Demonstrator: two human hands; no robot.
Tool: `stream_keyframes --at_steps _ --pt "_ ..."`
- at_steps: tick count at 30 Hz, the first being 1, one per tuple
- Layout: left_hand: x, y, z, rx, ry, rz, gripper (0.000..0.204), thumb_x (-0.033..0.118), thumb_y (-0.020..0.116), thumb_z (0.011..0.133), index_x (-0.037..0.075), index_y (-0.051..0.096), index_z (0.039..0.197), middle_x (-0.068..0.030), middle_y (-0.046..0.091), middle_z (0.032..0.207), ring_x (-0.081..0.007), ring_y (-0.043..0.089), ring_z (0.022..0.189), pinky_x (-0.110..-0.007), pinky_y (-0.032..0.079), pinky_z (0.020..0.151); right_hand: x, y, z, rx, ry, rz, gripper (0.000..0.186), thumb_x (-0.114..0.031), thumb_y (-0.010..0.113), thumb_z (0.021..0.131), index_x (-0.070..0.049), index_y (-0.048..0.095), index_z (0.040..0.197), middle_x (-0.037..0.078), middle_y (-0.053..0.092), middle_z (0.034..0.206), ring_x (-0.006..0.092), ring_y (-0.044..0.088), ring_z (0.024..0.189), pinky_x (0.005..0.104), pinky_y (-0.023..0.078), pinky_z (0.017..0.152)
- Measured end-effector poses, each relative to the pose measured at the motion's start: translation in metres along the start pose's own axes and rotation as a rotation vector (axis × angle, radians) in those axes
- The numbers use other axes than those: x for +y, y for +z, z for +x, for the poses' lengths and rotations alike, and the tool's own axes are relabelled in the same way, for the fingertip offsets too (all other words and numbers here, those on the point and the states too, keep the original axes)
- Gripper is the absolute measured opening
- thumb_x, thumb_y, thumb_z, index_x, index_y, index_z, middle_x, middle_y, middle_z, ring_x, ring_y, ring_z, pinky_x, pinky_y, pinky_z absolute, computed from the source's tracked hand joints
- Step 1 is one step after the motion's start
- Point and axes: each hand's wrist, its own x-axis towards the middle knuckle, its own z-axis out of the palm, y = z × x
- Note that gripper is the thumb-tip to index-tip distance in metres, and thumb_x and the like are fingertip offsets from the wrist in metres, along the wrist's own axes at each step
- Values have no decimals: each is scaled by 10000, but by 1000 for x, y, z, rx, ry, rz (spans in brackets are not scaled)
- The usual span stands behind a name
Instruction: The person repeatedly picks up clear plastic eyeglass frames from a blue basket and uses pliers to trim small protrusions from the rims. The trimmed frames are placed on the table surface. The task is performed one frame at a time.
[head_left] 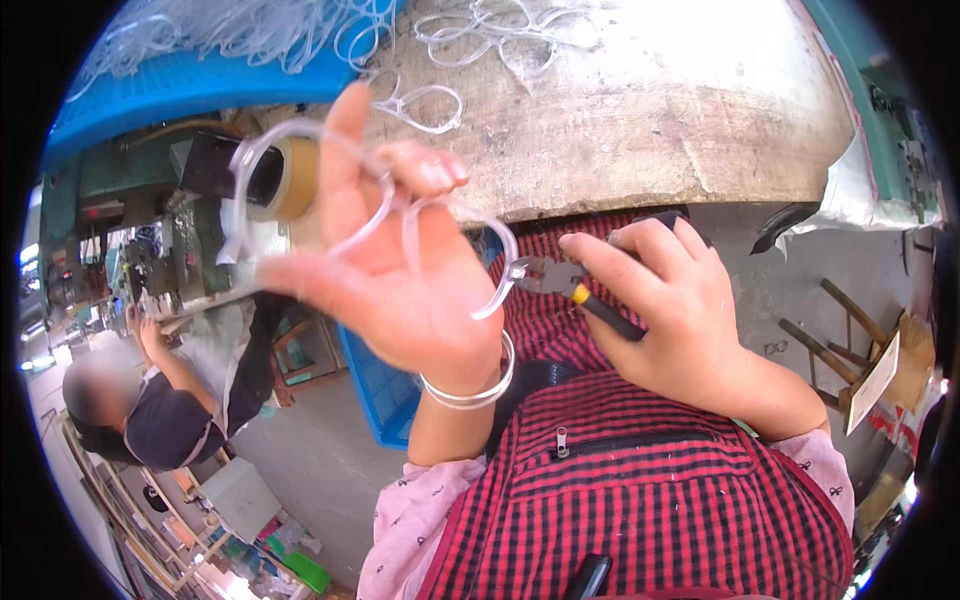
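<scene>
My left hand (400, 270) is raised, palm up, thumb and index finger stretched out, the other fingers curled in. It holds a clear plastic piece of joined loops (508, 240), whose rings pass over the palm and fingers; motion blurs it in part. My right hand (670, 300) is closed around a pair of cutting pliers (610, 315) with black and yellow handles. The pliers' jaws meet the right edge of the plastic piece, beside the left palm; whether they bite into it I cannot tell.
Ahead is a worn pale worktable (650, 120) with more clear loop pieces (490, 35) on it. A blue basket (200, 90) full of them stands at the far left, near a tape roll (295, 180). Another person (170, 410) works at left; a wooden stool (905, 365) is at right.
</scene>
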Motion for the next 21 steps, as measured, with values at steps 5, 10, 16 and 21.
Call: stream_keyframes --at_steps 5,10,16,21 --pt "0 19 -12 125 267 209 1045 796 271 944 -129 420 1407 -67 571 816 -189 530 776 -334 450 776 -2 2 -3 -73 22 -47 443 -95 791 693 -179 728 1124 49 609 832 215 585 708 343 491 612" --pt "14 4 -29 24 -234 -11 883 740 281 985 44 343 1526 -66 559 803 -194 527 717 -351 458 692 29 -33 4 -534 608 1206 461 -80 785 783 -14 692 1230 68 697 947 155 644 863 274 489 811" --pt "27 37 -67 31 -702 -112 876 722 204 992 130 38 1616 -118 566 832 -198 550 662 -328 478 662 19 -37 32 94 -152 -99 594 -73 785 656 -163 721 1240 97 610 902 270 570 781 357 461 678" --pt "26 38 -65 -52 -713 -53 885 739 182 987 123 58 1611 -96 556 806 -174 525 662 -303 459 677 13 -30 32 115 -142 -212 652 -93 797 614 -217 709 1248 85 586 960 272 546 766 368 453 654"
